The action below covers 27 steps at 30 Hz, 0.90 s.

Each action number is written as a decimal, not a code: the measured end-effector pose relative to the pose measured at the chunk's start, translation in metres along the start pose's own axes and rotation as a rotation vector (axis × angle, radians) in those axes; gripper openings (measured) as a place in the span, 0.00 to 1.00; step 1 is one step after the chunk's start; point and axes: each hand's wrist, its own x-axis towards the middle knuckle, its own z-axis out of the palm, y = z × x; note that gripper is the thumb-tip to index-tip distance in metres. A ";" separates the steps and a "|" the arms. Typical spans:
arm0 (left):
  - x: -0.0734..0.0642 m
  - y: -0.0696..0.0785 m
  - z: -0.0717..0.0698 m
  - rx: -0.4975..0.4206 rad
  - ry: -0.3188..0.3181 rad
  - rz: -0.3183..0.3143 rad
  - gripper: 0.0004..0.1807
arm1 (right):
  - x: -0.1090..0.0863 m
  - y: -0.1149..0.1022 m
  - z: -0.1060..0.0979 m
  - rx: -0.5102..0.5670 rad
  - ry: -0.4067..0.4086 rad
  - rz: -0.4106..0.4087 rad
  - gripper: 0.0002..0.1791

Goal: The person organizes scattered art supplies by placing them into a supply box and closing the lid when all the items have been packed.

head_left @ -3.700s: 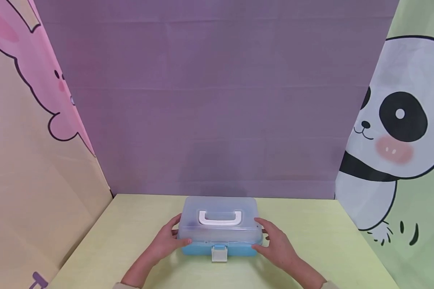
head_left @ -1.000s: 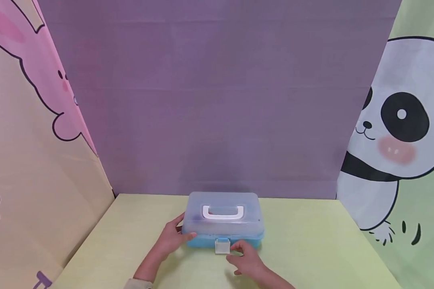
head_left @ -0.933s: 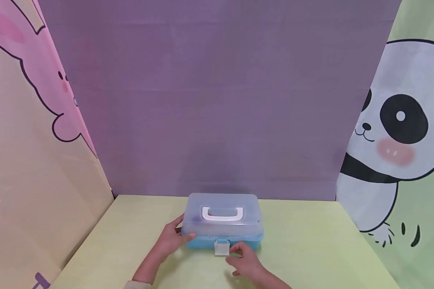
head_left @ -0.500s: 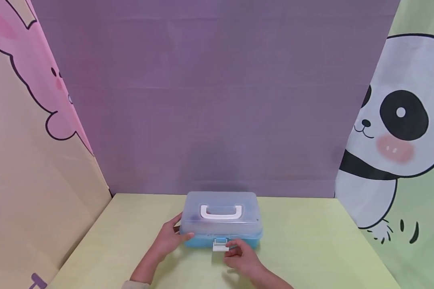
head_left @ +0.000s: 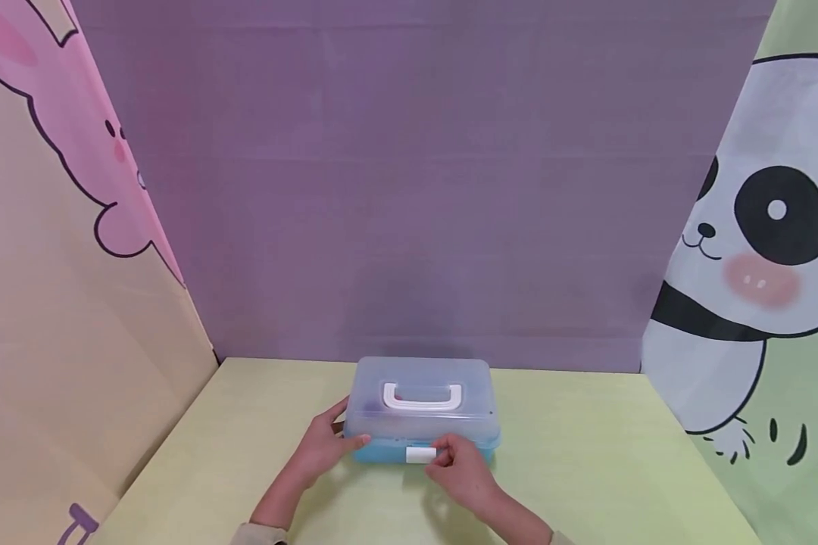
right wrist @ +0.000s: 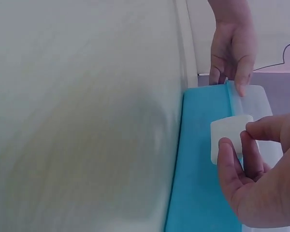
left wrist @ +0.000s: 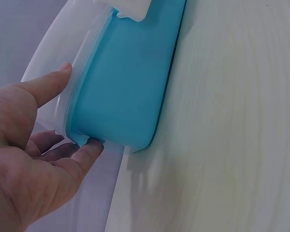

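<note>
A plastic storage box (head_left: 388, 425) with a clear lid and blue base sits on the table, lid down. On its top is a white carry handle (head_left: 423, 404). My left hand (head_left: 320, 448) grips the box's left end; in the left wrist view its thumb (left wrist: 53, 84) lies on the lid and its fingers bend round the side below the rim. At the front, my right hand (head_left: 466, 475) pinches the right edge of the white latch (head_left: 419, 455). In the right wrist view the latch (right wrist: 224, 133) stands raised across the seam between base and lid.
A pale yellow table (head_left: 586, 446) lies under the box. Behind it hangs a purple backdrop (head_left: 416, 189). Cartoon side panels show a pink rabbit (head_left: 75, 129) at the left and a panda (head_left: 757, 227) at the right.
My right hand has left the box's right side for the front latch. The latch, hanging down earlier, has swung up with the fingers on it. My left hand stays on the left end.
</note>
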 end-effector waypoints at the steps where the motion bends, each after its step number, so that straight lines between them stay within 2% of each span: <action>1: 0.000 0.000 0.000 -0.004 -0.003 0.002 0.45 | 0.001 -0.002 -0.001 -0.011 0.002 0.000 0.14; 3: 0.001 0.000 0.000 -0.014 -0.007 0.008 0.45 | 0.003 -0.008 -0.003 -0.056 0.016 -0.018 0.12; 6: 0.002 -0.002 0.000 -0.028 -0.002 0.007 0.45 | 0.010 -0.014 -0.006 -0.174 0.067 -0.095 0.10; 12: 0.000 -0.001 -0.001 -0.031 -0.006 0.002 0.45 | 0.018 -0.021 -0.005 -0.629 0.219 -0.330 0.07; 15: 0.001 0.000 0.000 -0.028 -0.016 0.016 0.44 | 0.017 -0.024 -0.004 -0.791 0.273 -0.451 0.07; 21: 0.002 -0.004 0.000 -0.016 -0.006 0.005 0.45 | 0.016 -0.017 -0.002 -0.913 0.309 -0.656 0.10; 27: 0.002 -0.006 -0.001 -0.014 0.000 0.015 0.45 | 0.016 -0.006 0.001 -0.995 0.294 -0.726 0.11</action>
